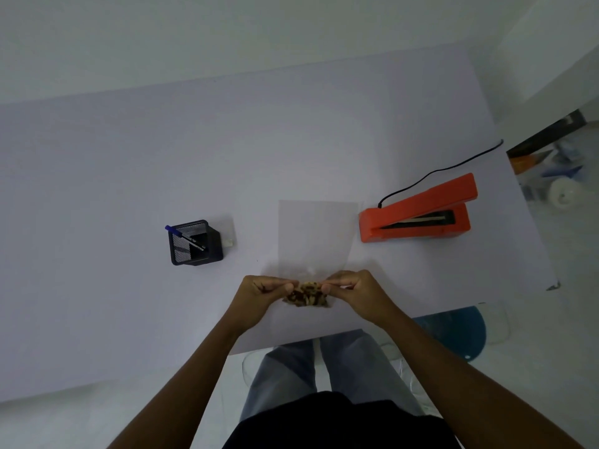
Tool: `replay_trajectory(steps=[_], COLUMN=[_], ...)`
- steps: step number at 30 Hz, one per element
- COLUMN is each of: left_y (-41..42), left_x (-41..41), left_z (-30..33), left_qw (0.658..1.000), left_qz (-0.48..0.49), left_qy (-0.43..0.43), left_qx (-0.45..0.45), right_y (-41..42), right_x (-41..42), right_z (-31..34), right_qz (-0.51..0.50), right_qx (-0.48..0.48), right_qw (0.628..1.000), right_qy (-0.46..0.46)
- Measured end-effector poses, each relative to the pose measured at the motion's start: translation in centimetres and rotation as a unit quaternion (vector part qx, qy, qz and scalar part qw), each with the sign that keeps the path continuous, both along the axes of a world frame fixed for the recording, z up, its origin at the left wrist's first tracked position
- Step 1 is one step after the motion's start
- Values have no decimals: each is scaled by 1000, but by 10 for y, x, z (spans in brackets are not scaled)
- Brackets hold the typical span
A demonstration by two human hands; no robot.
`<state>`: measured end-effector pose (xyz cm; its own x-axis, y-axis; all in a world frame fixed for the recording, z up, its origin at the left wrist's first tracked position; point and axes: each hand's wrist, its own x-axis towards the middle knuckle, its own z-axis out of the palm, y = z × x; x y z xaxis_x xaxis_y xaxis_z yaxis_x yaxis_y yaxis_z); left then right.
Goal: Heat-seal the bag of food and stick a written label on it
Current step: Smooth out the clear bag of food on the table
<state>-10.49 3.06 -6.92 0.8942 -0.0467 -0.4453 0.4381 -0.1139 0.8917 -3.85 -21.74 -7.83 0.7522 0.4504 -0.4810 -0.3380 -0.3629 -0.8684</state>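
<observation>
A clear plastic bag (pixel 316 234) stretches away from me over the white table (pixel 129 189), with brown and pale food (pixel 308 296) gathered at its near end. My left hand (pixel 259 298) pinches the bag's near left side. My right hand (pixel 358 291) pinches the near right side. The orange heat sealer (pixel 418 210) sits to the right of the bag with its lid raised and a black cord (pixel 434 173) trailing off the back. A black mesh pen holder (pixel 194 243) with a blue pen (pixel 183 237) stands to the left. A small white thing (pixel 229 243) shows behind the holder.
The table's right edge (pixel 525 222) runs just past the sealer, and its near edge is under my forearms. A blue-seated clear chair (pixel 460 328) stands at the lower right. Clutter (pixel 551 176) lies on the floor at the far right.
</observation>
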Motion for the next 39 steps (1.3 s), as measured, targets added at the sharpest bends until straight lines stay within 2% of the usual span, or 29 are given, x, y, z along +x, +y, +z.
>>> replay_trajectory(steps=[5, 9, 14, 17, 25, 31, 39], left_y=[4, 2, 2, 1, -9, -19, -17], left_x=[-3, -2, -3, -1, 4, 11, 11], left_z=[-6, -14, -27, -32, -45, -38, -33], left_qw=[1000, 999, 992, 986, 954, 938, 926], left_qz=[-12, -3, 16, 26, 62, 108, 149], left_qy=[6, 32, 123, 156, 176, 199, 207], left_qx=[0, -13, 6, 42, 237, 263, 277], right_y=[-8, -6, 1, 5, 20, 26, 30], right_x=[0, -4, -12, -11, -9, -8, 0], right_z=[-1, -10, -22, -26, -28, -24, -22], right_qz=[49, 13, -24, -51, -119, -137, -102], right_qx=[-14, -33, -70, -91, -161, -179, -258], right_qw=[999, 999, 994, 988, 954, 944, 938], right_qy=[15, 23, 83, 116, 221, 240, 206])
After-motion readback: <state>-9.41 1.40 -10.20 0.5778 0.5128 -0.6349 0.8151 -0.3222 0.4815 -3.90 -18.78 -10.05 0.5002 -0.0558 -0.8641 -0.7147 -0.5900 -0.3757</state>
